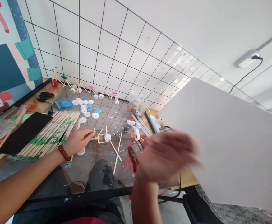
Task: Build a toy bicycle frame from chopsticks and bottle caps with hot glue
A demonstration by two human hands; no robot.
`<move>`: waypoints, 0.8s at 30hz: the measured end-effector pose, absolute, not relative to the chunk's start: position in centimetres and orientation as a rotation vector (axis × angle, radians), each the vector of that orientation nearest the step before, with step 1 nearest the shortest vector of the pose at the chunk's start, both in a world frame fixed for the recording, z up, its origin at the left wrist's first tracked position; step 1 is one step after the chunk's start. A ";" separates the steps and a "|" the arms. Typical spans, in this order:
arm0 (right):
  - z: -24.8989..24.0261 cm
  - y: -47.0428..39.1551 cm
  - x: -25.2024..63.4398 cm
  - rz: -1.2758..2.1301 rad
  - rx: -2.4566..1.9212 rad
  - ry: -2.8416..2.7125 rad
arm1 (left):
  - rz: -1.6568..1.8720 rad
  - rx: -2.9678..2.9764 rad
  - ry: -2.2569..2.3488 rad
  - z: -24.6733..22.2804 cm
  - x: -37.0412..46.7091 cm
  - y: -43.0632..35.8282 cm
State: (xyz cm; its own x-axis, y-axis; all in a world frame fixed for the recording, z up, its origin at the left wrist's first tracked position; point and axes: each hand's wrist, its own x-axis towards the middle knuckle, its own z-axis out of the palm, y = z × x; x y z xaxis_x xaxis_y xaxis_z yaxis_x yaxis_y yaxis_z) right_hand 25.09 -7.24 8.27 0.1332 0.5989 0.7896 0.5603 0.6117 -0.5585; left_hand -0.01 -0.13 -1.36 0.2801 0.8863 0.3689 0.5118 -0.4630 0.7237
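My left hand [79, 140], with a red bead bracelet [64, 152] at the wrist, pinches one end of a small frame of wooden sticks [100, 140] above the glass tabletop. A white bottle cap [107, 137] is attached to the frame's right part. Loose wooden sticks [117, 157] lie crossed just beyond it. My right hand [169, 155] is raised at the right, apart from the frame and smeared by motion, so its fingers cannot be made out. Behind it lie a white glue gun [135, 128] and pliers [133, 158] with red handles.
Chopstick packs [49, 133] and a black sheet [25, 133] lie at the left. White and blue caps [86, 109] are scattered farther back. Several stick models [89, 87] line the tiled wall. A power strip [155, 122] and a large white board [233, 140] stand at the right.
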 end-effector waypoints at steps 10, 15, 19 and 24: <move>1.9 -2.5 22.1 0.131 -1.076 -1.586 | 1.059 2.135 1.263 -1.7 -0.2 -0.1; 0.6 -2.3 22.1 0.106 -1.228 -1.738 | 0.980 2.122 1.262 -1.4 -0.2 -0.2; -0.5 -1.8 21.9 0.092 -1.366 -1.825 | 0.981 2.112 1.257 -1.2 -0.2 -0.3; -1.0 -1.7 21.7 0.115 -1.435 -1.859 | 1.008 2.122 1.242 -1.4 -0.3 -0.2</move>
